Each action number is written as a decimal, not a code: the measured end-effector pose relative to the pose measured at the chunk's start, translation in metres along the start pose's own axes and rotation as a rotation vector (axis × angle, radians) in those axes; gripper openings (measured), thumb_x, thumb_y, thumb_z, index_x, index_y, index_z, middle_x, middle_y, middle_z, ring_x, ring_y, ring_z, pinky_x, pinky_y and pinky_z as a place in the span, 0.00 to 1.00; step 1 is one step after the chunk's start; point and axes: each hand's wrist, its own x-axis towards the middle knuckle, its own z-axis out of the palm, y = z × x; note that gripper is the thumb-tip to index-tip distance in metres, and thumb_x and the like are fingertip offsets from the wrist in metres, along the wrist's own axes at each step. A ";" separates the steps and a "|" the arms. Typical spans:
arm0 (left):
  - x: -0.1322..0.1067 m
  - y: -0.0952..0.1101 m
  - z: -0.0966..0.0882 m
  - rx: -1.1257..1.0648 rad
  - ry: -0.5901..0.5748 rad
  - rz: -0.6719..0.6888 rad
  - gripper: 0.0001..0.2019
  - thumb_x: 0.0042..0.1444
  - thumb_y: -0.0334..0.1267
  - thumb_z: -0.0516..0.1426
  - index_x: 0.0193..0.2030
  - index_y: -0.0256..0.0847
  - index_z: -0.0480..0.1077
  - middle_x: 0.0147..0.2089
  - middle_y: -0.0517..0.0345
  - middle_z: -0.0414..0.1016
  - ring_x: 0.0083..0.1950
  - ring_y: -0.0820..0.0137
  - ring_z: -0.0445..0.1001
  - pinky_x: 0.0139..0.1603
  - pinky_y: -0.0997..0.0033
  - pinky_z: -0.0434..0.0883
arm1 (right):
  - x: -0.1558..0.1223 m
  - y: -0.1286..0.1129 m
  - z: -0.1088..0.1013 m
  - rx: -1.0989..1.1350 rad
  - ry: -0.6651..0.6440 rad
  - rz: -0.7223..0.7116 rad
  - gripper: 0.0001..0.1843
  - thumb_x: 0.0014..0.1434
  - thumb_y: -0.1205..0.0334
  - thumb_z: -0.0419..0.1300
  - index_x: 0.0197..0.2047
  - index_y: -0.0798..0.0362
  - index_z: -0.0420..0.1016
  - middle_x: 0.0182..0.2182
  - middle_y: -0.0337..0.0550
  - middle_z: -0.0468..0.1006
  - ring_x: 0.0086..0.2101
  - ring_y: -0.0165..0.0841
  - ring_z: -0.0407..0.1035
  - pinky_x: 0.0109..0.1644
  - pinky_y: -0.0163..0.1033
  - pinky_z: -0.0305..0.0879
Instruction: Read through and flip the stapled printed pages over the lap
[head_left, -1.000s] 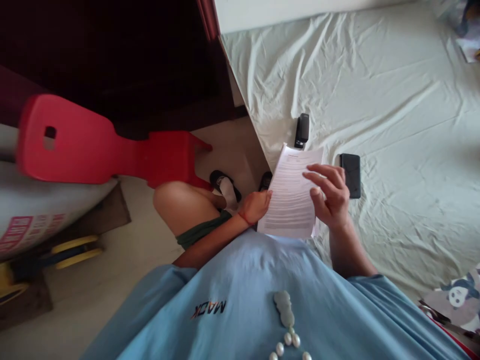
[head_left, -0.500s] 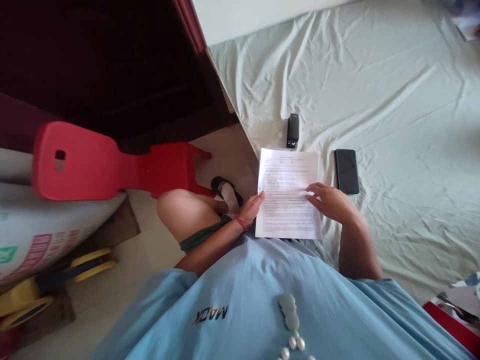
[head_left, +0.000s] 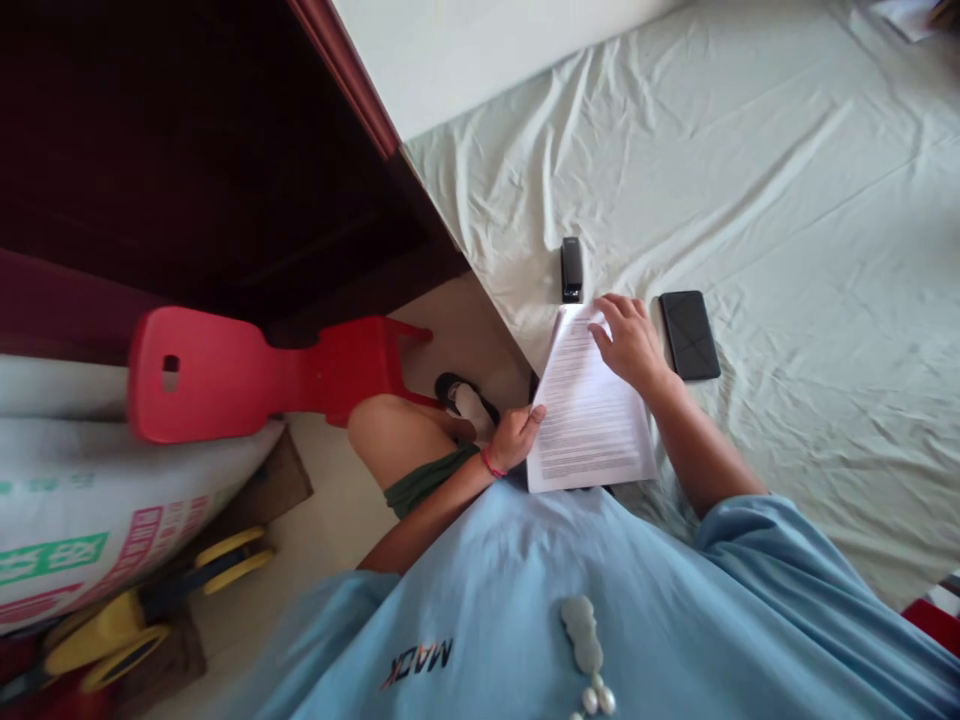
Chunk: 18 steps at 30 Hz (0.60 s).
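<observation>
Printed paper sheets (head_left: 589, 430) lie in front of my body at the edge of the cloth-covered surface, lines of small text facing up. My left hand (head_left: 519, 437), a red string at its wrist, grips their left edge with the thumb on top. Over the top right part of the sheets rests my right hand (head_left: 630, 335), its thumb and fingers apart and the fingertips near the top edge. The upper left of the paper looks bent, with another sheet edge showing there. A black stapler (head_left: 571, 270) sits just beyond the top edge.
To the right of the paper lies a dark phone or flat case (head_left: 690, 335) on the wrinkled pale sheet (head_left: 795, 300). On the left stand a red plastic chair (head_left: 202, 375), a white printed sack (head_left: 97, 520) and a yellow-and-dark wheeled object (head_left: 112, 635).
My right hand has moved from the paper's right side up to its top edge. The paper's upper left has bent inward. My left hand still grips the left edge; the view has shifted.
</observation>
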 end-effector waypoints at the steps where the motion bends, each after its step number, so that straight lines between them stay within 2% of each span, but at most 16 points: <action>1: 0.001 0.000 0.000 -0.001 -0.028 -0.004 0.43 0.63 0.81 0.44 0.29 0.39 0.72 0.31 0.50 0.76 0.34 0.64 0.72 0.39 0.62 0.69 | 0.002 -0.001 -0.002 0.040 0.036 -0.033 0.25 0.73 0.59 0.53 0.67 0.57 0.75 0.65 0.61 0.77 0.62 0.54 0.67 0.70 0.62 0.63; 3: 0.003 -0.002 0.001 -0.046 -0.082 -0.028 0.44 0.61 0.83 0.45 0.31 0.37 0.74 0.33 0.48 0.79 0.36 0.62 0.74 0.39 0.62 0.70 | 0.007 -0.001 -0.007 0.113 0.055 -0.078 0.25 0.76 0.55 0.49 0.65 0.56 0.77 0.61 0.58 0.80 0.61 0.51 0.69 0.69 0.59 0.64; 6: 0.006 -0.007 0.006 -0.174 -0.124 -0.104 0.45 0.58 0.83 0.49 0.36 0.35 0.78 0.38 0.45 0.82 0.40 0.58 0.78 0.44 0.60 0.73 | 0.015 0.002 -0.012 0.189 -0.028 -0.088 0.23 0.76 0.52 0.48 0.49 0.52 0.83 0.45 0.52 0.85 0.51 0.47 0.73 0.62 0.53 0.68; 8: 0.007 -0.010 0.009 -0.227 -0.113 -0.160 0.45 0.57 0.83 0.51 0.38 0.35 0.78 0.40 0.44 0.83 0.43 0.56 0.80 0.48 0.59 0.74 | 0.020 0.006 -0.012 0.204 -0.095 -0.054 0.20 0.75 0.54 0.51 0.41 0.51 0.82 0.38 0.49 0.84 0.46 0.45 0.72 0.59 0.51 0.68; 11: 0.009 -0.008 0.007 -0.175 -0.030 -0.132 0.42 0.60 0.81 0.50 0.39 0.37 0.76 0.42 0.44 0.83 0.46 0.56 0.80 0.52 0.58 0.74 | 0.023 0.012 -0.008 0.207 -0.139 -0.010 0.17 0.73 0.56 0.53 0.38 0.50 0.80 0.36 0.47 0.84 0.47 0.45 0.71 0.58 0.51 0.66; 14: 0.019 0.005 -0.001 0.024 0.082 -0.016 0.33 0.67 0.73 0.51 0.41 0.41 0.73 0.42 0.47 0.81 0.47 0.57 0.79 0.51 0.59 0.72 | 0.023 0.012 -0.005 0.208 -0.134 -0.006 0.16 0.72 0.57 0.53 0.36 0.49 0.79 0.36 0.47 0.84 0.47 0.45 0.71 0.58 0.52 0.64; 16: 0.032 0.018 -0.008 0.121 0.157 0.035 0.22 0.71 0.61 0.54 0.47 0.42 0.74 0.46 0.47 0.82 0.50 0.57 0.79 0.53 0.60 0.71 | 0.023 0.009 -0.005 0.199 -0.132 -0.008 0.16 0.72 0.57 0.54 0.36 0.49 0.79 0.35 0.46 0.83 0.47 0.45 0.71 0.58 0.52 0.64; 18: 0.048 0.033 -0.012 0.192 0.219 0.040 0.14 0.72 0.50 0.56 0.43 0.42 0.72 0.43 0.47 0.81 0.48 0.58 0.78 0.52 0.61 0.70 | 0.023 0.005 -0.008 0.183 -0.134 -0.008 0.16 0.72 0.57 0.54 0.35 0.49 0.78 0.34 0.47 0.83 0.47 0.46 0.71 0.57 0.53 0.63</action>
